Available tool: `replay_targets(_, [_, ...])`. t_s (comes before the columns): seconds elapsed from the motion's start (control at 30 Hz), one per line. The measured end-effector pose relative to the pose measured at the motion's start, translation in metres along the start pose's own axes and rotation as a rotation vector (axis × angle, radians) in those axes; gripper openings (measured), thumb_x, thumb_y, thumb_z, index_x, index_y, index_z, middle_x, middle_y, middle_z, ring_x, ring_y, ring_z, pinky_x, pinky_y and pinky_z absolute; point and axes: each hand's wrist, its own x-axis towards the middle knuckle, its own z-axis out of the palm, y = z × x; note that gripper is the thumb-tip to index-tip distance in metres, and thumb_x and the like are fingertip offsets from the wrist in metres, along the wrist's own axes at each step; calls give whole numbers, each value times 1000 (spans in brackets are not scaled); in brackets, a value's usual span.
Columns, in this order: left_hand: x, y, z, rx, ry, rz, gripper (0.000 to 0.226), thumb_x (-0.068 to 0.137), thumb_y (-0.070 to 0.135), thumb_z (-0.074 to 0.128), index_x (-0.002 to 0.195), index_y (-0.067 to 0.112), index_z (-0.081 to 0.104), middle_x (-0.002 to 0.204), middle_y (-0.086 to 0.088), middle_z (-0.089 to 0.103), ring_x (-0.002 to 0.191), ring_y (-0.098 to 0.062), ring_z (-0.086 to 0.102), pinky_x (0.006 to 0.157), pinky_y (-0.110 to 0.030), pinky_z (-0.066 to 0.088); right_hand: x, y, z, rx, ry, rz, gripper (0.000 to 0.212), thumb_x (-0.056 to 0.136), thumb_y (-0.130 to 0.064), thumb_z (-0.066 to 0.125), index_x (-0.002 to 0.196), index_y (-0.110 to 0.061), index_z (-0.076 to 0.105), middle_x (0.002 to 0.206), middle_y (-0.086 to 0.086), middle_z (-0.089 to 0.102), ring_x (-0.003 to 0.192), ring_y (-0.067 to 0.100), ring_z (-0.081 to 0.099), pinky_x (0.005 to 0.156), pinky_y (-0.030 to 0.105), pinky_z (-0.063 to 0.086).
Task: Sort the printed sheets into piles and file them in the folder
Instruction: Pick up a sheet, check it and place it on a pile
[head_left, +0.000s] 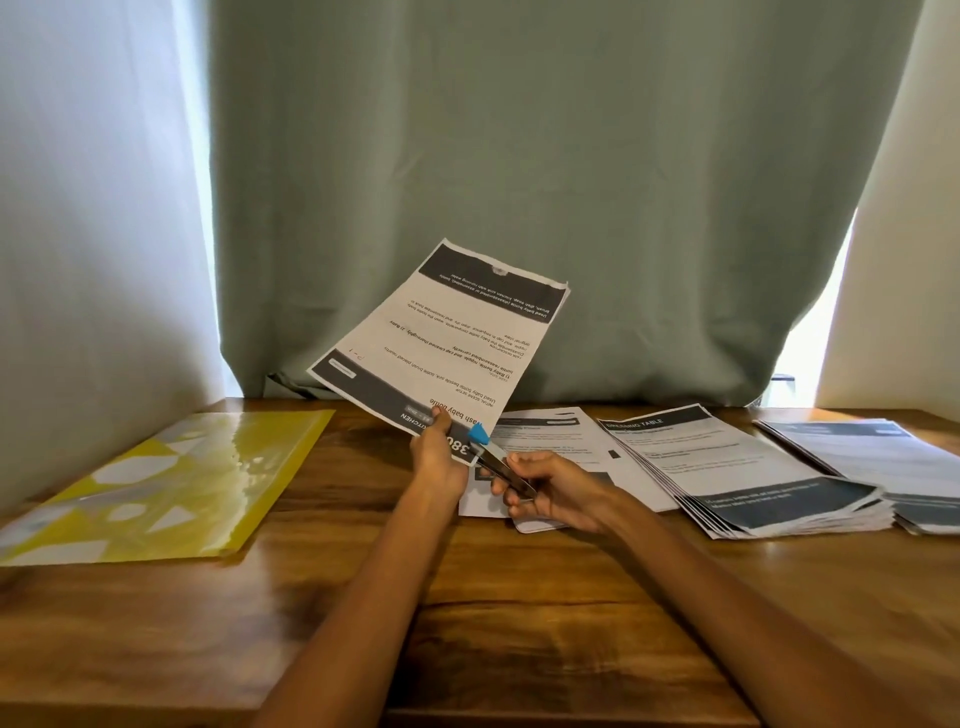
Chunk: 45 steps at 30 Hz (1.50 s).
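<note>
My left hand (437, 453) pinches the near corner of a printed sheet (441, 338) with dark header bands, holding it tilted up above the table. My right hand (550, 491) grips a metal tool with a blue tip (496, 457); the blue tip touches the same corner of the sheet. A yellow plastic folder (156, 488) lies flat at the left. Piles of printed sheets lie at the right: a thin one (550, 436) under my hands, a thick stack (737, 467), and another pile (883, 452) at the far right.
The wooden table (467, 597) runs up to a green curtain (519, 156) at the back, with white curtains on both sides. A small white piece of paper (535, 525) lies under my right hand.
</note>
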Motion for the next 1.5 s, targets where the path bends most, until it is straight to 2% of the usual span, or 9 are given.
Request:
replay_targets(0.17, [-2, 0, -1, 1, 5, -6, 12, 95, 17, 50, 107, 12, 50, 109, -11, 60, 98, -26, 58, 85, -43, 49, 1, 1, 3, -30, 39, 1, 23, 99, -12, 39, 98, -3, 60, 80, 11, 64, 63, 14, 54, 58, 25, 54])
replay_targets(0.43, [-8, 0, -5, 13, -15, -2, 22, 96, 16, 49, 117, 10, 49, 116, -13, 59, 101, -26, 58, 91, -44, 49, 2, -2, 8, -65, 146, 35, 21, 98, -6, 41, 91, -4, 60, 76, 10, 61, 60, 13, 53, 54, 23, 54])
replay_targets(0.57, [-14, 5, -10, 17, -39, -91, 24, 97, 15, 47, 120, 7, 47, 127, -15, 56, 111, -29, 55, 88, -43, 47, 1, -2, 10, -75, 169, 71, 22, 97, -4, 41, 93, -3, 62, 75, 9, 60, 61, 13, 53, 53, 22, 53])
replay_targets(0.7, [-21, 12, -18, 72, 42, -231, 39, 95, 17, 52, 129, 1, 44, 129, -19, 54, 119, -32, 53, 86, -44, 45, 2, 0, 11, -104, 177, 115, 23, 97, -4, 40, 96, -2, 63, 73, 8, 59, 62, 12, 52, 54, 21, 53])
replay_targets(0.87, [-21, 20, -29, 223, 57, -306, 43, 88, 17, 62, 126, 4, 49, 122, -21, 59, 109, -34, 59, 74, -46, 53, 3, -1, 10, -80, 206, 178, 24, 98, -6, 40, 101, -1, 62, 73, 9, 60, 60, 13, 55, 52, 21, 52])
replay_targets(0.97, [-26, 23, -32, 423, -6, -325, 50, 72, 20, 76, 116, 5, 55, 110, -20, 64, 97, -31, 65, 64, -41, 59, 3, -1, 9, -47, 209, 181, 23, 97, -6, 40, 107, -1, 61, 75, 10, 60, 62, 14, 55, 51, 22, 52])
replay_targets(1.1, [-30, 24, -32, 565, -13, -305, 59, 55, 19, 84, 107, 5, 60, 110, -19, 63, 98, -28, 64, 60, -34, 59, 3, 1, 10, -60, 204, 185, 26, 97, -7, 40, 113, 1, 59, 77, 10, 59, 65, 14, 56, 52, 22, 52])
replay_targets(1.23, [-27, 21, -33, 663, 21, -218, 45, 70, 19, 79, 107, 1, 61, 99, -17, 65, 85, -23, 63, 50, -26, 57, 3, 3, 10, -67, 205, 181, 27, 97, -5, 39, 113, 2, 60, 79, 10, 60, 66, 15, 58, 53, 22, 52])
replay_targets(1.5, [-27, 19, -33, 614, 6, -167, 46, 73, 12, 76, 114, -1, 58, 97, -18, 67, 81, -25, 67, 52, -29, 58, 2, 2, 11, -118, 218, 183, 25, 97, -5, 38, 102, -1, 62, 75, 9, 58, 63, 14, 56, 52, 21, 53])
